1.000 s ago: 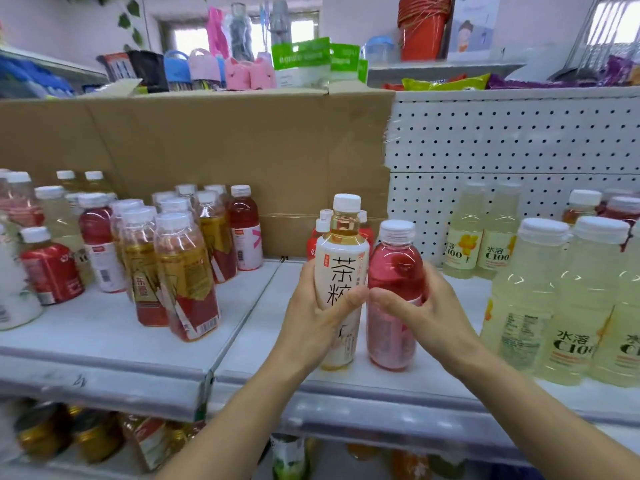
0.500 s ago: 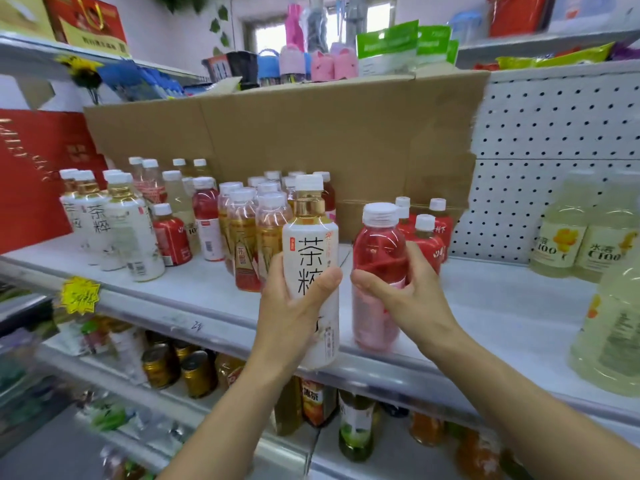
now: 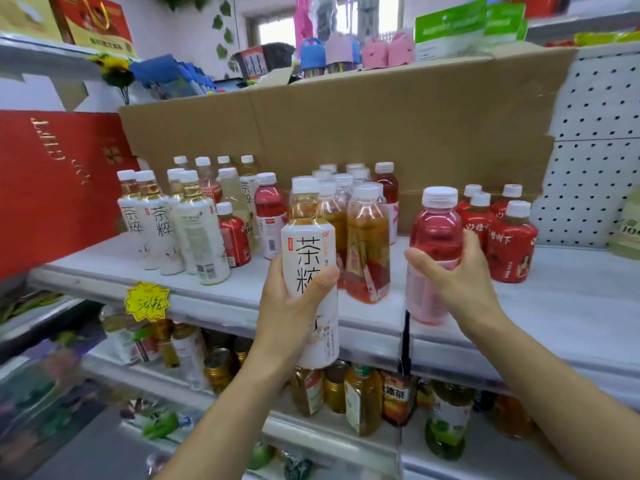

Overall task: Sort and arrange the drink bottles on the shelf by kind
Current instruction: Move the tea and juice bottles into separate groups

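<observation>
My left hand point(image 3: 294, 306) grips a white-labelled tea bottle point(image 3: 309, 251) with black characters, held in front of the shelf edge. My right hand point(image 3: 453, 278) holds a pink drink bottle point(image 3: 434, 233) standing near the front of the white shelf point(image 3: 554, 306). Matching white tea bottles point(image 3: 162, 220) stand in a group at the shelf's left. Amber tea bottles point(image 3: 367, 237) cluster in the middle behind my left hand. Small red-labelled bottles point(image 3: 509, 240) stand to the right of the pink one.
A brown cardboard sheet point(image 3: 381, 126) backs the shelf, with a red box point(image 3: 52, 188) at the left. Pale yellow bottles point(image 3: 628, 233) sit at the far right edge. A yellow price tag point(image 3: 147, 301) hangs on the shelf front. Cans and bottles point(image 3: 363, 396) fill the lower shelf.
The view has swung left along the shelf. My left hand has carried the white tea bottle leftward, away from the pink bottle, so a gap has opened between the two.
</observation>
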### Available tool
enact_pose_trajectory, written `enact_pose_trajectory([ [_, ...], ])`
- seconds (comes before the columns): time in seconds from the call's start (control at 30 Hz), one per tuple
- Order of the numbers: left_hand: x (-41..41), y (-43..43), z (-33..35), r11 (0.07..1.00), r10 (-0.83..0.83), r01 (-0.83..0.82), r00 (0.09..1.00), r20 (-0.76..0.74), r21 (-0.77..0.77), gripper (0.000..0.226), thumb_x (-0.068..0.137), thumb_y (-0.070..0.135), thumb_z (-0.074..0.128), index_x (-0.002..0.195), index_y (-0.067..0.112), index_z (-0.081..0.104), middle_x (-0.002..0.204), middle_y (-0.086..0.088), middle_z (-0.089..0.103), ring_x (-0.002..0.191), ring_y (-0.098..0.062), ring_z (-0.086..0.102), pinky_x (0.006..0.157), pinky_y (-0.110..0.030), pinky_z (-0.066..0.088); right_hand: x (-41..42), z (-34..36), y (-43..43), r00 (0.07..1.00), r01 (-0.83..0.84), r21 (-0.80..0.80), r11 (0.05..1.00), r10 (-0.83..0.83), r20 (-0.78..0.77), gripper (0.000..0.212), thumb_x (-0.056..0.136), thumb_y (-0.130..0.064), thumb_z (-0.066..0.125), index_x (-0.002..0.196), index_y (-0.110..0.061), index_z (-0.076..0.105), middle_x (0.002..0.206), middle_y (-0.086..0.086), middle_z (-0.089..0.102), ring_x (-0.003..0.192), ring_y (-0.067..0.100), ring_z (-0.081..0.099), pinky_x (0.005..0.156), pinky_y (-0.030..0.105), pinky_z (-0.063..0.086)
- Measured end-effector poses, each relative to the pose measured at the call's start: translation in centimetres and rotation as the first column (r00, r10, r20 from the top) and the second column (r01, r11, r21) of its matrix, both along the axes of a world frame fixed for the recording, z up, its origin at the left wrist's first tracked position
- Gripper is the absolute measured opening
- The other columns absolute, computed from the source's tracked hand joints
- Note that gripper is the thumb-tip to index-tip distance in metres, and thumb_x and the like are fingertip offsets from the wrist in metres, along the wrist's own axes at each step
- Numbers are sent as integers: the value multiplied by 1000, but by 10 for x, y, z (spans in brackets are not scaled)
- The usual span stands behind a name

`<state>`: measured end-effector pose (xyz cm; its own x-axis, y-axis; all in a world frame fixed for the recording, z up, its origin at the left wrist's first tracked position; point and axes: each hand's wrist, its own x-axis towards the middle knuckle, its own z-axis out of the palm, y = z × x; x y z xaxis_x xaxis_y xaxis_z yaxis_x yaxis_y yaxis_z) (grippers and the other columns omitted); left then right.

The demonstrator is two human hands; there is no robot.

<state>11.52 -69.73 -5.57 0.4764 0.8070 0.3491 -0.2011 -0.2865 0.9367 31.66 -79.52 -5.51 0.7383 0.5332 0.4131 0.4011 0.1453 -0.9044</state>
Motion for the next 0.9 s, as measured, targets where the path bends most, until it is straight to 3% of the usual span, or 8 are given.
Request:
enact_pose_trajectory([
  [0.1, -16, 15, -3, 999, -41, 41, 999, -1, -5, 54, 70, 50, 72, 118, 32, 55, 101, 15, 71, 91, -6, 70, 75, -28, 56, -6, 0, 3, 995, 96, -31, 995, -97, -12, 73, 80, -36, 78, 139, -21, 38, 110, -14, 57, 99, 1, 55, 92, 34, 44],
  [0.17, -27, 24, -6, 998, -62, 62, 998, -4, -12, 54, 70, 51, 72, 118, 32, 55, 102, 14, 71, 94, -9, 69, 75, -29, 57, -12, 0, 5, 970, 242, -32, 970, -241, 40, 82, 80, -40, 78, 145, -24, 30, 128, -5, 52, 117, 14, 53, 105, 40, 43],
  [0.23, -41, 33, -8, 997, -73, 73, 997, -11, -18, 53, 71, 54, 74, 116, 33, 56, 101, 15, 71, 95, -10, 69, 74, -30, 57, -33, 6, 8, 894, 398, 80, 914, -406, 190, 82, 83, -34, 76, 148, -19, 27, 143, 5, 38, 132, 20, 39, 113, 25, 34],
  [0.3, -55, 43, -10, 996, -83, 83, 996, -21, -15, 53, 73, 56, 78, 116, 33, 56, 102, 14, 71, 94, -10, 69, 75, -32, 59, -66, 15, 16, 801, 411, 250, 877, -478, 361, 69, 89, -25, 70, 145, -11, 32, 144, 11, 35, 133, 19, 34, 107, 7, 26],
  [0.43, -85, 64, -14, 997, -78, 78, 997, -17, 5, 47, 75, 49, 79, 114, 34, 56, 102, 16, 71, 93, -4, 69, 72, -24, 57, -131, 27, 52, 880, 40, 131, 991, -97, 464, 47, 95, -43, 57, 137, -30, 42, 134, -10, 49, 125, 5, 47, 102, 20, 42],
  [0.57, -114, 92, -16, 999, -13, 15, 1000, -24, 50, 47, 75, 45, 79, 114, 32, 56, 101, 17, 71, 91, -1, 68, 72, -15, 52, -174, 29, 110, 875, -304, -64, 951, 305, 377, 36, 93, -56, 49, 126, -43, 49, 121, -25, 60, 118, -5, 54, 98, 27, 49],
  [0.73, -150, 146, -13, 992, 97, -96, 995, -18, 78, 50, 68, 49, 78, 111, 34, 57, 99, 15, 71, 89, -3, 69, 70, -17, 53, -205, 40, 180, 836, -465, -15, 885, 444, 324, 31, 92, -48, 46, 121, -39, 55, 116, -25, 64, 114, -8, 56, 94, 15, 47],
  [0.9, -178, 216, -1, 977, 194, -195, 981, 25, 88, 53, 67, 49, 83, 109, 29, 57, 96, 14, 73, 86, -5, 70, 68, -24, 56, -215, 66, 247, 813, -415, 16, 910, 362, 456, 23, 92, -43, 53, 115, -41, 54, 109, -25, 62, 107, -9, 58, 91, 15, 49],
])
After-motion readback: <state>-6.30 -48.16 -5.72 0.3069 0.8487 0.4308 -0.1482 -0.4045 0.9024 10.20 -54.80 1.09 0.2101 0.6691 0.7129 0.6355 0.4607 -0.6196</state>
